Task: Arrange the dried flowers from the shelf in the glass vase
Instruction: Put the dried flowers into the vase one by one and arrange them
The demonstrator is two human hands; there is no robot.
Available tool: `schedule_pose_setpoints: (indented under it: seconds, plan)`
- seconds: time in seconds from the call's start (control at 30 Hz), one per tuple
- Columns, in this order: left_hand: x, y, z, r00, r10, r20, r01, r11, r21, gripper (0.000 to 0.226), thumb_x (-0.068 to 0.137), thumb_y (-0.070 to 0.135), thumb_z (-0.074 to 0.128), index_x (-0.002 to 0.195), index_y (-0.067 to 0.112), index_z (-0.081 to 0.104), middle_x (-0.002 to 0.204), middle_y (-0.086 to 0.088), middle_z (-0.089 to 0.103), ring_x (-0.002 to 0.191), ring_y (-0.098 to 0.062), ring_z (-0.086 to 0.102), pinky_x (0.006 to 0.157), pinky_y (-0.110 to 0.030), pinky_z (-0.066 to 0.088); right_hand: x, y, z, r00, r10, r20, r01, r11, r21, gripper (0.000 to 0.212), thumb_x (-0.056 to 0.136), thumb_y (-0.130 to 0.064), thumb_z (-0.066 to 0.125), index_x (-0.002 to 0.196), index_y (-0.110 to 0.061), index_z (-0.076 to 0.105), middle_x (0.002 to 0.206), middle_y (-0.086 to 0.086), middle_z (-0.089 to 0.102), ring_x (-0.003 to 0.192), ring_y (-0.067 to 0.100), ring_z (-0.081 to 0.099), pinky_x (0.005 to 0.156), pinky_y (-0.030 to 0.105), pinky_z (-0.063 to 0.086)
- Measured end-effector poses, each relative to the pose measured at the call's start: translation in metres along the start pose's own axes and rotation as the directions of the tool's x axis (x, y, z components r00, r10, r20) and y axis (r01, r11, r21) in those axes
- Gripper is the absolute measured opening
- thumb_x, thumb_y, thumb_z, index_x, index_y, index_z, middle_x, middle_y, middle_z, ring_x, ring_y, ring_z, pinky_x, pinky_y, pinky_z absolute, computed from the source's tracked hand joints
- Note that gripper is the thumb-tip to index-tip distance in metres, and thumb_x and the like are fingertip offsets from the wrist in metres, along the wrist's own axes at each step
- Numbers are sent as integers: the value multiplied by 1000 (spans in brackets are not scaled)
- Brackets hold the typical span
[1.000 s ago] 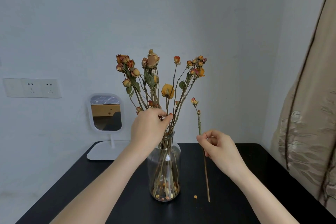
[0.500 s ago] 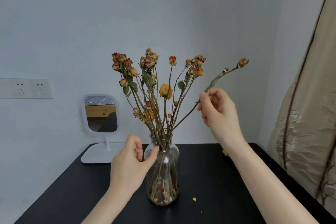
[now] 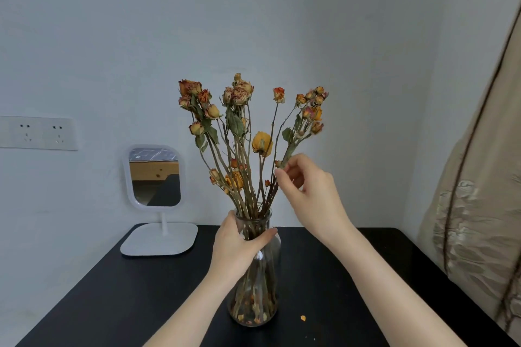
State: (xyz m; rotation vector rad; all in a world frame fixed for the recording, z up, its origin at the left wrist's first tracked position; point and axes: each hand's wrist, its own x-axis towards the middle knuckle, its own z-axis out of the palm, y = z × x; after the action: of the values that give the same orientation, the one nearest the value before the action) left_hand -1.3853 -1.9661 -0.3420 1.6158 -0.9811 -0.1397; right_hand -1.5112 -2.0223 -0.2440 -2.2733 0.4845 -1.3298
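A clear glass vase (image 3: 262, 284) stands on the black table (image 3: 112, 304) and holds several dried orange and yellow roses (image 3: 239, 110) on thin brown stems. My left hand (image 3: 239, 245) wraps around the vase's neck from the left. My right hand (image 3: 307, 191) is raised to the right of the bunch, thumb and fingers pinching one dried stem (image 3: 290, 149) that leans up and right into the cluster of small buds. The stem's lower end is hidden behind my hand and the other stems.
A white framed mirror (image 3: 155, 177) on a flat base stands at the table's back left. Wall sockets (image 3: 39, 132) sit on the left wall. A beige curtain (image 3: 479, 220) hangs at the right. A fallen petal (image 3: 303, 318) lies right of the vase.
My right hand lifted a single stem from the table and brought it into the bunch in the vase. My left hand dropped from the stems to grip the vase's neck.
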Motion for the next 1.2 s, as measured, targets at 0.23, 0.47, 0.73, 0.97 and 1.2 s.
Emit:
schedule_pose_setpoints:
  seconds: [0.23, 0.47, 0.73, 0.97, 1.2]
  plan:
    - [6, -6, -4, 995, -43, 89, 49, 997, -65, 47, 63, 48, 78, 99, 48, 48, 99, 24, 62, 92, 8, 57, 68, -10, 39, 4, 6, 13, 999, 24, 34, -20, 990, -136, 17, 93, -28, 53, 99, -16, 64, 67, -10, 53, 55, 3, 48, 53, 11, 33]
    - [8, -10, -6, 989, -48, 140, 65, 990, -121, 52, 61, 48, 79, 106, 45, 53, 102, 23, 66, 96, 6, 60, 73, -13, 44, 8, 3, 13, 994, 15, 109, 14, 965, -261, 22, 94, -28, 52, 107, -17, 66, 77, -1, 62, 72, 18, 64, 66, 29, 53]
    - [9, -13, -5, 988, -50, 148, 70, 989, -130, 54, 63, 48, 78, 110, 43, 51, 108, 19, 65, 103, -1, 59, 81, -17, 45, 3, 3, 23, 989, 72, 129, -33, 958, -285, 32, 90, -41, 54, 111, -20, 66, 81, 2, 71, 73, 15, 67, 73, 32, 57]
    - [9, -12, -4, 989, -52, 137, 69, 990, -124, 60, 66, 45, 77, 119, 39, 50, 116, 15, 61, 109, -6, 56, 94, -28, 46, 9, -2, 27, 991, 86, -98, -104, 977, -188, 26, 90, -36, 56, 103, -20, 70, 63, -6, 61, 54, 8, 59, 58, 18, 50]
    - [9, -13, -3, 990, -57, 129, 73, 990, -124, 59, 67, 45, 76, 120, 37, 50, 116, 15, 62, 109, -6, 57, 91, -24, 45, 2, 5, 36, 990, 112, -80, -127, 968, -218, 23, 90, -35, 57, 103, -20, 69, 70, -6, 62, 56, 7, 58, 53, 14, 46]
